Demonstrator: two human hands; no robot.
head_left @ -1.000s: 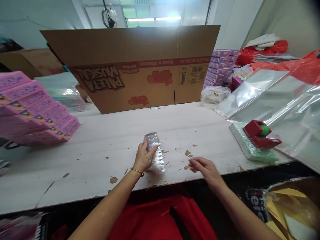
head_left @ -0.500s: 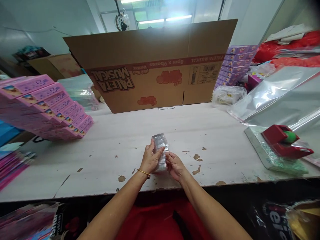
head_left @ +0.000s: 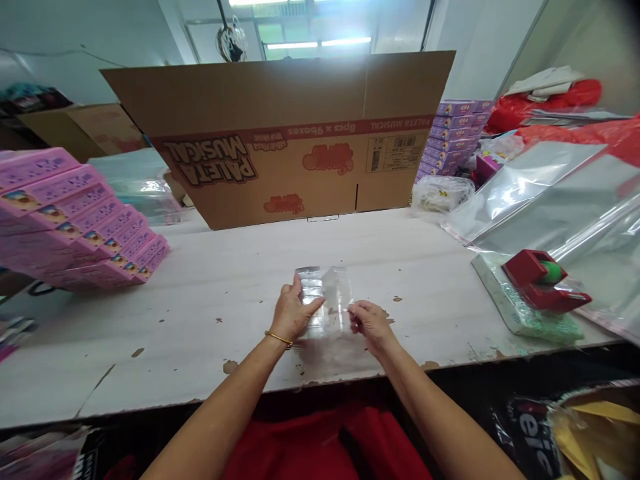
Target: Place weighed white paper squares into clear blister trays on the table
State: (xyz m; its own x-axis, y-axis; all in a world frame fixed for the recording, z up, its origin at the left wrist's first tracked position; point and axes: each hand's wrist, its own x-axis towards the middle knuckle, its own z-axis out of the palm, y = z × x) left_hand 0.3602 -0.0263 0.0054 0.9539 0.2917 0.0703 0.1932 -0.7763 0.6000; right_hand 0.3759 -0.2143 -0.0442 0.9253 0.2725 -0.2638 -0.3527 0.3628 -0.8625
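My left hand (head_left: 295, 313) is closed around a narrow bundle of shiny clear plastic (head_left: 313, 293), thumb lying across its front. Out to the right from that bundle spreads a thin transparent plastic sheet (head_left: 339, 287); whether it is a bag or a single film, I cannot tell. The sheet's right edge is pinched between the fingertips of my right hand (head_left: 370, 323). Both hands are just above the white tabletop (head_left: 200, 347), near its front edge.
An open cardboard carton (head_left: 295, 143) stands at the back. Pink boxes (head_left: 95, 233) are stacked at left, purple boxes (head_left: 453, 137) at back right. On the right, a red tape dispenser (head_left: 540, 280) sits on a plastic-wrapped pack (head_left: 525, 313) beside large clear plastic sheets (head_left: 545, 200).
My right hand has moved right, away from my left, drawing the transparent sheet out from the bundle. The view has shifted slightly to the right.
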